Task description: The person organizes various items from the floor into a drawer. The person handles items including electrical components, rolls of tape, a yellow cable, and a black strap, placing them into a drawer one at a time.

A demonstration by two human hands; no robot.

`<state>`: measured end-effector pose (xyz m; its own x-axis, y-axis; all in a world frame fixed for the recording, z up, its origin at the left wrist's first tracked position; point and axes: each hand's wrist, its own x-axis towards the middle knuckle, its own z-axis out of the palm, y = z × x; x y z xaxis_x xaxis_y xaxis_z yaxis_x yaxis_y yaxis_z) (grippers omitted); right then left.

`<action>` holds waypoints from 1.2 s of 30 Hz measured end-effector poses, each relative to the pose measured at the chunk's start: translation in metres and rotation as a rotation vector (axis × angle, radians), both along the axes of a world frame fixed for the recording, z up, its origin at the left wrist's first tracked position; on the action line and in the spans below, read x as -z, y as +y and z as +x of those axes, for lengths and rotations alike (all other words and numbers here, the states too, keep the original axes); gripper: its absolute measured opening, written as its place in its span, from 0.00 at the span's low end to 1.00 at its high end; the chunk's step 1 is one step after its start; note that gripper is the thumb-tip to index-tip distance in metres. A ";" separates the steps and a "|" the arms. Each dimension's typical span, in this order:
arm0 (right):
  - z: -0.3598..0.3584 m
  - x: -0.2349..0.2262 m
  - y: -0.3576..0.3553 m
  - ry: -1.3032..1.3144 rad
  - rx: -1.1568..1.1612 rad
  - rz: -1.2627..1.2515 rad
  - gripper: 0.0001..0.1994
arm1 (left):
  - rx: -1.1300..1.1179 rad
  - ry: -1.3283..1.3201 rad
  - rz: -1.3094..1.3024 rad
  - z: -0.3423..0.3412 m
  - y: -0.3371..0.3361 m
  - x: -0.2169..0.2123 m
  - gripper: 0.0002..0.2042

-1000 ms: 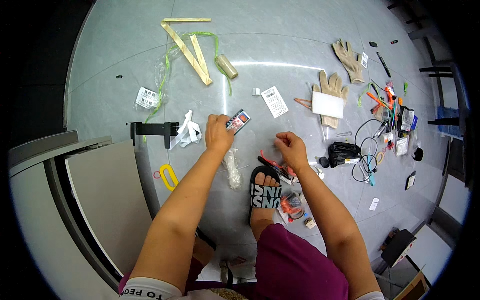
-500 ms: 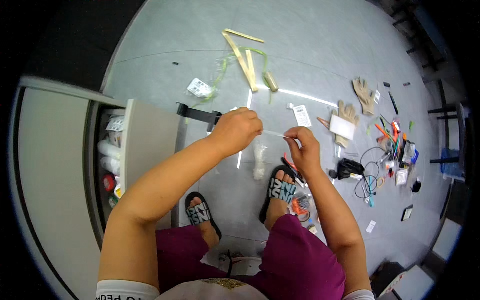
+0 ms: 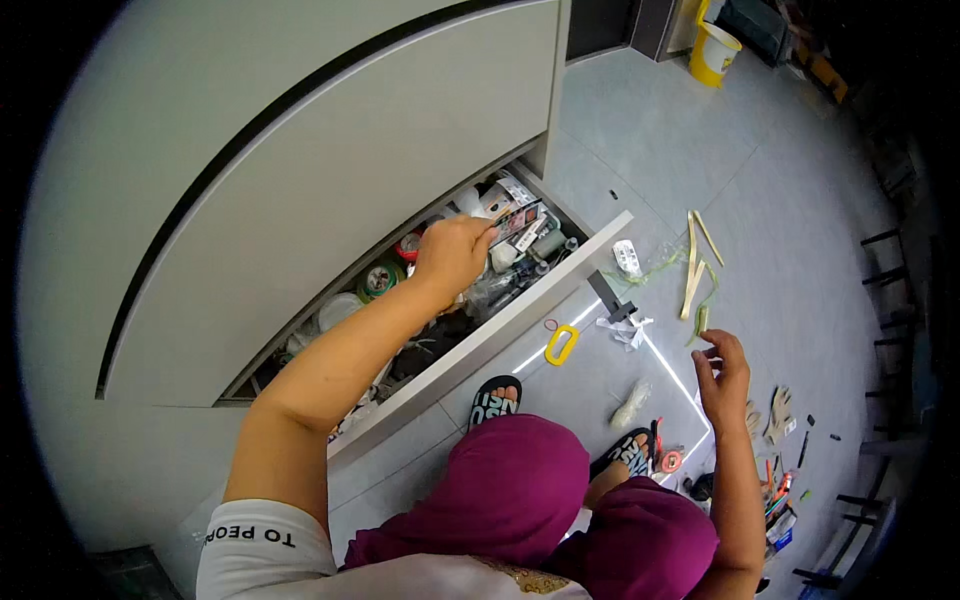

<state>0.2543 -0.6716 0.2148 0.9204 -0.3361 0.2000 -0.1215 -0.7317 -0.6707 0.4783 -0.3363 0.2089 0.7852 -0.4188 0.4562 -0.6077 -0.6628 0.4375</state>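
My left hand (image 3: 452, 258) reaches over the open drawer (image 3: 480, 350) at the left. Its fingers are closed on the edge of a flat dark printed packet (image 3: 517, 222), held above the drawer's contents. Beneath it lie a green round tin or roll (image 3: 379, 280), a red round item (image 3: 410, 245), white bundles and clear plastic bags. Away to the right, my right hand (image 3: 724, 378) hangs over the floor, fingers bent and thumb a little apart, with nothing visible in it. Just beyond its fingertips lies a small tan roll (image 3: 703, 318) on the floor.
Outside the drawer front lie a yellow ring-shaped handle (image 3: 562, 345), a black bracket (image 3: 616, 302) and a clear plastic bundle (image 3: 631, 403). Folded tan strips (image 3: 692, 270) are farther off. Gloves (image 3: 780, 413) and scattered tools lie at the right. A yellow-and-white bucket (image 3: 714, 55) stands far back.
The view has swung left toward the drawer. My hands have parted, and the thin clear strip between them is no longer seen. The left hand now holds a packet over the drawer.
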 end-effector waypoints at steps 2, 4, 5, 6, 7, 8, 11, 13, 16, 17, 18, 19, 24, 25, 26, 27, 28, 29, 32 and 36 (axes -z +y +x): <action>-0.008 0.005 -0.001 0.089 -0.006 0.035 0.15 | -0.058 0.124 0.010 0.000 0.018 0.024 0.07; -0.024 0.006 -0.011 0.166 0.014 0.023 0.16 | -0.072 0.263 -0.015 -0.004 0.012 0.039 0.07; -0.030 0.009 -0.012 0.203 0.019 0.010 0.16 | -0.084 0.308 -0.021 -0.003 0.011 0.049 0.07; -0.033 0.008 -0.011 0.266 0.043 0.018 0.16 | -0.065 0.301 0.013 0.002 0.009 0.060 0.07; -0.041 0.010 -0.016 0.291 0.069 0.010 0.17 | -0.032 0.299 0.038 0.006 0.002 0.073 0.08; -0.046 0.015 -0.021 0.321 0.087 0.016 0.16 | -0.017 0.302 0.031 0.009 -0.004 0.080 0.08; -0.053 0.017 -0.025 0.412 0.101 -0.015 0.17 | 0.028 0.288 -0.027 0.013 -0.033 0.093 0.08; -0.050 0.016 -0.020 0.444 0.118 -0.006 0.17 | 0.040 0.326 -0.041 0.016 -0.053 0.092 0.07; -0.046 0.024 -0.019 0.470 0.105 0.004 0.17 | 0.047 0.439 0.098 0.023 -0.076 0.100 0.08; -0.043 0.021 -0.015 0.497 0.076 -0.046 0.18 | 0.093 0.451 0.173 0.025 -0.080 0.102 0.08; -0.040 0.019 -0.012 0.529 0.074 -0.034 0.18 | 0.078 0.464 0.191 0.027 -0.086 0.110 0.09; -0.038 0.019 -0.009 0.561 0.074 -0.022 0.18 | 0.066 0.478 0.210 0.028 -0.090 0.113 0.09; -0.036 0.030 -0.009 0.600 0.059 -0.005 0.18 | 0.078 0.552 0.324 0.030 -0.094 0.118 0.09; -0.036 0.031 -0.012 0.600 0.063 -0.003 0.18 | 0.076 0.560 0.335 0.030 -0.096 0.117 0.09; -0.037 0.033 -0.013 0.602 0.073 0.035 0.18 | 0.162 0.541 0.402 0.034 -0.097 0.123 0.11; -0.037 0.034 -0.014 0.592 0.031 0.015 0.18 | 0.184 0.532 0.449 0.037 -0.098 0.125 0.11; -0.038 0.036 -0.017 0.582 -0.001 -0.003 0.18 | 0.215 0.520 0.498 0.038 -0.101 0.126 0.12; -0.043 0.036 -0.019 0.576 -0.019 -0.020 0.17 | 0.261 0.506 0.548 0.036 -0.105 0.119 0.14; -0.040 0.041 -0.021 0.580 -0.007 0.038 0.18 | 0.372 0.533 0.580 0.042 -0.096 0.116 0.18; -0.044 0.041 -0.021 0.673 0.024 0.146 0.20 | 0.391 0.489 0.665 0.041 -0.085 0.101 0.13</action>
